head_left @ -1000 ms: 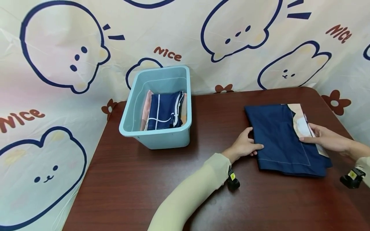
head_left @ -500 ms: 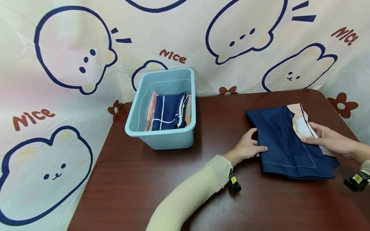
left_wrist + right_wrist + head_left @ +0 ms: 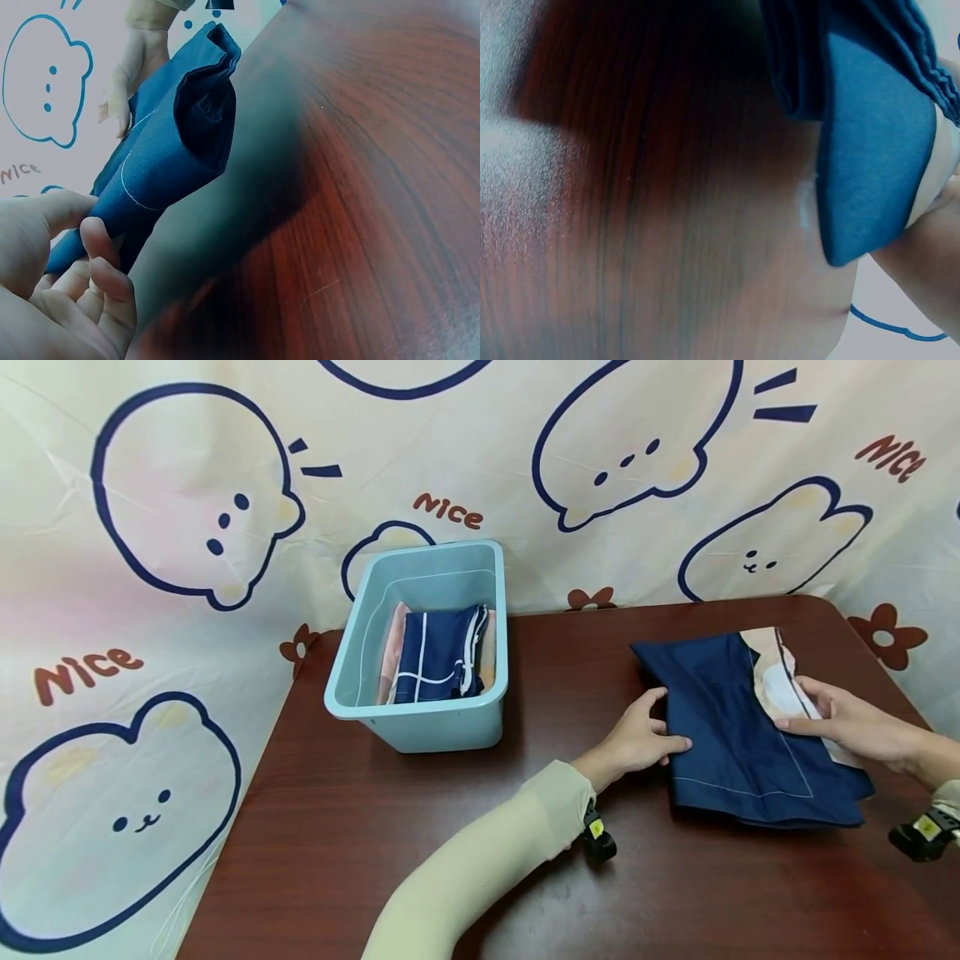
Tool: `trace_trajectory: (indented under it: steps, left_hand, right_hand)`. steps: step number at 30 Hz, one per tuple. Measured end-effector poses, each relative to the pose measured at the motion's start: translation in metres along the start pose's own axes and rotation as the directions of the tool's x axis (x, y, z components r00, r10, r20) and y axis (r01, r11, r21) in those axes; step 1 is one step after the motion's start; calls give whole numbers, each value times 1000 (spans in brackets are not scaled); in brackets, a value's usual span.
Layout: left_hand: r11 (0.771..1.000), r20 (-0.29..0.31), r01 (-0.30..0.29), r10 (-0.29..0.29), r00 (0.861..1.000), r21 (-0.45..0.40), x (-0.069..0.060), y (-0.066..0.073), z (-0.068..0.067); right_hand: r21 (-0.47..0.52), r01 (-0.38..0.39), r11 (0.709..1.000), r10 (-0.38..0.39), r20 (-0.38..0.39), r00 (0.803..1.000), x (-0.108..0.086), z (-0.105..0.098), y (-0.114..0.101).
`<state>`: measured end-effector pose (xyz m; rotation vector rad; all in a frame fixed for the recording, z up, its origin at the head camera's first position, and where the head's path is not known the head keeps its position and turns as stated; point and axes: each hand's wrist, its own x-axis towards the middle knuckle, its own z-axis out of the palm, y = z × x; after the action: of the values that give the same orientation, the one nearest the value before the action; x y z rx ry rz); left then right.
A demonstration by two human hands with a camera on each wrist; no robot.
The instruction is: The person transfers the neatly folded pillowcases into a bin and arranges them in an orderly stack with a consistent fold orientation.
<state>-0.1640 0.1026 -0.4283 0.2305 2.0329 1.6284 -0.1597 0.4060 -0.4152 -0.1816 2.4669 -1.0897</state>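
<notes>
A folded navy cloth [image 3: 738, 727] with a beige and white printed strip along its right side is held between both hands at the right of the table. My left hand [image 3: 637, 735] pinches its left edge, thumb on top and fingers beneath. On the opposite side, my right hand [image 3: 855, 722] grips the printed strip, with the thumb over the top. In the left wrist view, the layered cloth [image 3: 161, 150] bulges above the tabletop and casts a shadow. The right wrist view shows a hanging navy flap [image 3: 877, 150] beside part of the right hand [image 3: 922, 255].
A light blue plastic bin [image 3: 412, 714] stands at the back left of the brown wooden table [image 3: 337, 843]. Inside it are folded cloths, including a navy one with white lines [image 3: 435, 656] and a pink one [image 3: 392, 647]. A printed curtain [image 3: 195, 635] borders the table.
The navy cloth has risen slightly and bends more between the hands. Both hands keep their hold. The head view has shifted a little, and the bin stays in place.
</notes>
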Motion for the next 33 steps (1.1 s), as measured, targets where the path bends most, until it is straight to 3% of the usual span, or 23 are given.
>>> trace_trajectory:
  steps: [10,18,27,33]
  left_hand:
    - [999,32,-36,35,999,2,-7,8,-10]
    - [1000,45,-30,29,999,6,-16,14,-18]
    - [997,80,-32,26,996,72,-28,20,-31]
    - [997,119,-41,33,992,65,-33,23,-39]
  right_hand:
    - [4,29,1000,-29,-8,1000,-3,0,-11]
    - [0,36,999,-36,-13,999,-4,2,-20]
    - [7,14,1000,-14,13,1000,-8,6,-33]
    - [0,3,1000,-3,22,1000,-9,8,-43]
